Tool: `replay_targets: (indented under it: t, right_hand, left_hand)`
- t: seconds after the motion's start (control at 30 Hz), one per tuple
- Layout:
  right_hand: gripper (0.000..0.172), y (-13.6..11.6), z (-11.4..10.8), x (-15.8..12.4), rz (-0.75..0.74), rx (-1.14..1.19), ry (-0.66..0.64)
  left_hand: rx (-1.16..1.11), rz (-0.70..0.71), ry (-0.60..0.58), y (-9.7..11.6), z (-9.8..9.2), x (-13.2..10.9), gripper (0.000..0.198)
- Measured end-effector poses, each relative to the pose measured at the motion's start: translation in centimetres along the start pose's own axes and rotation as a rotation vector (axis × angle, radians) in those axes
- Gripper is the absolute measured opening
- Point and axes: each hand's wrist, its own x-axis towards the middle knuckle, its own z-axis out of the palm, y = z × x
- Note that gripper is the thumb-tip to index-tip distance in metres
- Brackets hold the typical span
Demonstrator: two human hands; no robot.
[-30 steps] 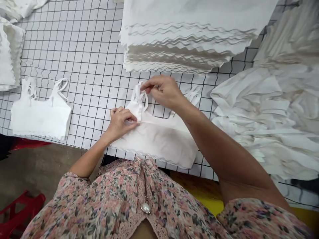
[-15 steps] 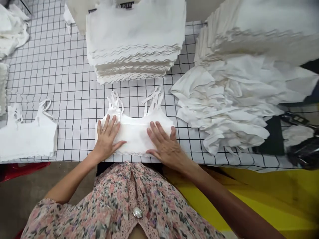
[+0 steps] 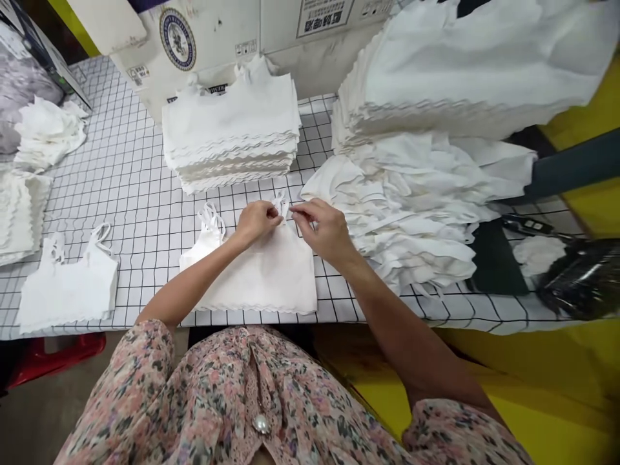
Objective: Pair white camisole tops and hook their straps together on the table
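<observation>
Behind the white scallop-hemmed top (image 3: pixel 256 274) on your table, how much have you squared away?

Plenty, by the look of it. Just behind that top you have a neat stack of matching tops (image 3: pixel 230 129), and behind it to the right, a larger stack (image 3: pixel 436 84).

And what looks left for you?

To the right of the top, a crumpled heap of white tops (image 3: pixel 387 219) looks not yet laid flat. To its left, another flat top (image 3: pixel 68 287) waits apart.

Your hands?

Both are closed and pinching. Your left hand (image 3: pixel 256 221) and right hand (image 3: pixel 325 231) meet at the top's strap (image 3: pixel 281 205), though your fingers hide the exact grip. The top lies flat on the grid-printed table (image 3: pixel 138 187), with its other strap (image 3: pixel 212 223) loose.
</observation>
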Motion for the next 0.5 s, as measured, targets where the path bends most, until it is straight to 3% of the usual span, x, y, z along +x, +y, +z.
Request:
replay_targets:
  t: [0.07, 0.2, 0.33, 0.5]
  right_hand:
    - [0.028, 0.0, -0.5, -0.6, 0.187, 0.198, -0.072]
    - [0.06, -0.2, -0.4, -0.4, 0.507, 0.551, -0.244]
    - [0.07, -1.1, 0.3, 1.0, 0.56, 0.708, -0.323]
    - [0.053, -1.4, -0.4, 2.3, 0.621, 0.912, -0.336]
  left_hand:
    - [-0.058, 0.042, 0.048, -0.4, 0.2, -0.4, 0.014]
    - [-0.151, 0.255, 0.122, -1.0, 0.2, -1.7, 0.01]
    - [-0.108, 0.367, 0.115, -1.0, 0.0, -2.8, 0.01]
    - [-0.118, 0.411, 0.056, -0.8, -0.4, -3.7, 0.011]
